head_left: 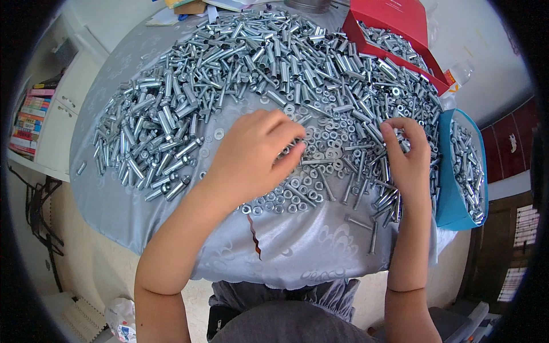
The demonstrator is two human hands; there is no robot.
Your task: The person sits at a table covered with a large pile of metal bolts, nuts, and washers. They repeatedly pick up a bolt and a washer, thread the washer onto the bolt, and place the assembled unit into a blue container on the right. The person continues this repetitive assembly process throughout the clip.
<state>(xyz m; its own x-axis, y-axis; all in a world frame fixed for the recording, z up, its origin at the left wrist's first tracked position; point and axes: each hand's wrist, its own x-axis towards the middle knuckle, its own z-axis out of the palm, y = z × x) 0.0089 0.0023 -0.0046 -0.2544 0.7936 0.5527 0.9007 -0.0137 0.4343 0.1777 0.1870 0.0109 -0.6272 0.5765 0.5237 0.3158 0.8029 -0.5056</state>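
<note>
While your left hand (251, 157) pinches its grip on a small silvery steel sleeve (290, 150) and your right hand (407, 157) curls its grip onto a thin steel bolt (382, 166), loose nuts and washers (289, 197) just below both grips could roll off the draped grey satin bench (297, 251). Beyond your right grip stand a blue tray (452, 200) and a red box (394, 23); a bookshelf (31, 117) is far left.

A round table (171, 228) stands under a shiny grey cloth (297, 251); at the left is a white cabinet (57, 120) with a shelf of colourful books (31, 114); the floor (97, 268) is pale; at the right, dark red wooden furniture (506, 148); daylight is soft.
</note>
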